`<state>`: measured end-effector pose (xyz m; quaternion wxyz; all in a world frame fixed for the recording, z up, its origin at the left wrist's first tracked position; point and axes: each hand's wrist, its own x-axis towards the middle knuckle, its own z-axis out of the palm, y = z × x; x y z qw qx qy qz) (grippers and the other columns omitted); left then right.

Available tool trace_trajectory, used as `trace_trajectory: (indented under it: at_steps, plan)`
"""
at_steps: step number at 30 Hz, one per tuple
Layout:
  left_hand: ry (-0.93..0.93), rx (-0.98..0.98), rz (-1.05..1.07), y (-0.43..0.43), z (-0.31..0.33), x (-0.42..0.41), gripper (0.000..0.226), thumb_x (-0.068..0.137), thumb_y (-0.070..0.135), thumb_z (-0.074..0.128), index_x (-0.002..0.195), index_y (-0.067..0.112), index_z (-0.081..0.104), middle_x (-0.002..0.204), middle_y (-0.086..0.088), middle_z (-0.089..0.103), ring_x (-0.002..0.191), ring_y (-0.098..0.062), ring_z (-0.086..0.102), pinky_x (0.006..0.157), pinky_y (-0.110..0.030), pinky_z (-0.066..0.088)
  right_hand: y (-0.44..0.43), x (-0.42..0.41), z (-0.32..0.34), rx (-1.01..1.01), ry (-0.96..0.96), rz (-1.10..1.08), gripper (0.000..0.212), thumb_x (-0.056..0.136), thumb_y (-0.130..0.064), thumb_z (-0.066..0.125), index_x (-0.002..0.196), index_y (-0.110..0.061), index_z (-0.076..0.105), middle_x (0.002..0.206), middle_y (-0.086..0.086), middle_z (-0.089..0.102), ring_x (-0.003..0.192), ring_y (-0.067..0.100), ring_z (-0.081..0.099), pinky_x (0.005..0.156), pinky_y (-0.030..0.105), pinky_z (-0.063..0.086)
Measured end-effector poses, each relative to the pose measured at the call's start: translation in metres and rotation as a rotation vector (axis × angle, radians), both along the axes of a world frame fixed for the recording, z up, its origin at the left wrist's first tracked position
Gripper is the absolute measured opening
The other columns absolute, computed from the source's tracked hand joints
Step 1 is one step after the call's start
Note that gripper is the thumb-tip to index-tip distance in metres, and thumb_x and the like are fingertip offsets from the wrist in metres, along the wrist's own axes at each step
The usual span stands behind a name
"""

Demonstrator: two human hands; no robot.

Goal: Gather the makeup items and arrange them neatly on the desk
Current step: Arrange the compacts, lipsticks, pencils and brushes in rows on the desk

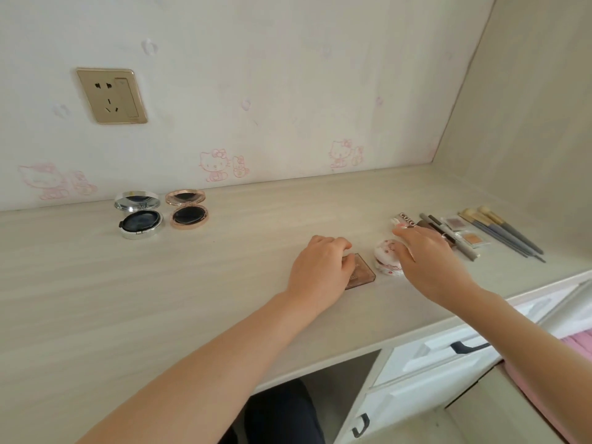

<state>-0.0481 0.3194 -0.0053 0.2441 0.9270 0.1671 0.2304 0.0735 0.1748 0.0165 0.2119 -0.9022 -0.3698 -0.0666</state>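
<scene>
Both forearms reach in over the near edge of the tabletop [224, 283]. The left grip [322, 267] sits on the brown palette [363, 277], fingers curled over its left edge w/ thumb on the lid, so it's holding that palette flat on the surface. The right grip [429, 261] hovers just right of the palette, fingers loose & fairly straight, over a round white puff case [386, 256] lying just beside the palette's right corner. The thumb may brush the case, but nothing is clamped, so I read this one as relaxed and unclosed. Its index tip points at a labelled tube [406, 220] beyond & right of the palette.

Further right of the palette: pencils [458, 238], two small shadow pans [473, 238], then grey-handled brushes [506, 233], laid roughly parallel in a row. Well left of the palette, toward the wall, a silver compact [137, 216] & a rose-gold compact [189, 209] stand open side by side, apart from the rest.

Step in hand, prob: lining the palette & puff case up w/ the row on the right. Next move calls for sliding or lifting the palette rightward & squaring it w/ the pencils, w/o knocking the puff case; the case needs a proper pinch first. The compacts are the farthest reach & not yet gathered in
</scene>
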Motion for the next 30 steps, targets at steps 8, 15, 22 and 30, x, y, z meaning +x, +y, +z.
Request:
trace_trajectory:
  at_steps: [8, 15, 22, 30]
  plan:
    - [0.15, 0.001, -0.095, -0.018, 0.009, 0.042, 0.046, 0.097, 0.045, 0.046, 0.117, 0.006, 0.061, 0.116, -0.009, 0.062, 0.12, -0.027, 0.042, 0.094, -0.043, 0.042, -0.013, 0.014, -0.005, -0.07, 0.04, -0.019, 0.039, 0.097, -0.031, 0.043, 0.119, -0.002, 0.058, 0.104, 0.013, 0.064, 0.111, 0.035, 0.05, 0.095, 0.04, 0.035]
    - [0.183, 0.084, -0.161, -0.019, 0.008, 0.049, 0.048, 0.097, 0.047, 0.044, 0.117, 0.006, 0.06, 0.119, -0.008, 0.061, 0.124, -0.026, 0.037, 0.099, -0.039, 0.038, -0.014, 0.016, -0.016, -0.087, -0.022, 0.015, 0.054, 0.095, -0.04, 0.019, 0.072, -0.012, 0.059, 0.08, -0.002, 0.057, 0.103, 0.022, 0.054, 0.099, 0.034, 0.022]
    - [0.137, 0.019, -0.197, -0.021, 0.009, 0.044, 0.045, 0.095, 0.045, 0.052, 0.123, 0.01, 0.053, 0.117, -0.002, 0.062, 0.133, -0.02, 0.031, 0.097, -0.034, 0.039, -0.018, 0.008, -0.019, 0.043, 0.007, -0.001, 0.033, 0.101, -0.026, 0.041, 0.106, -0.003, 0.064, 0.129, 0.013, 0.057, 0.133, 0.021, 0.036, 0.113, 0.033, 0.008]
    - [0.075, -0.111, -0.26, -0.022, 0.01, 0.037, 0.045, 0.083, 0.042, 0.069, 0.114, 0.022, 0.043, 0.115, -0.005, 0.058, 0.122, -0.013, 0.045, 0.09, -0.04, 0.047, -0.036, -0.01, -0.017, 0.226, 0.25, 0.036, 0.034, 0.096, -0.032, 0.049, 0.126, -0.015, 0.047, 0.131, 0.002, 0.05, 0.134, 0.017, 0.027, 0.096, 0.026, 0.03]
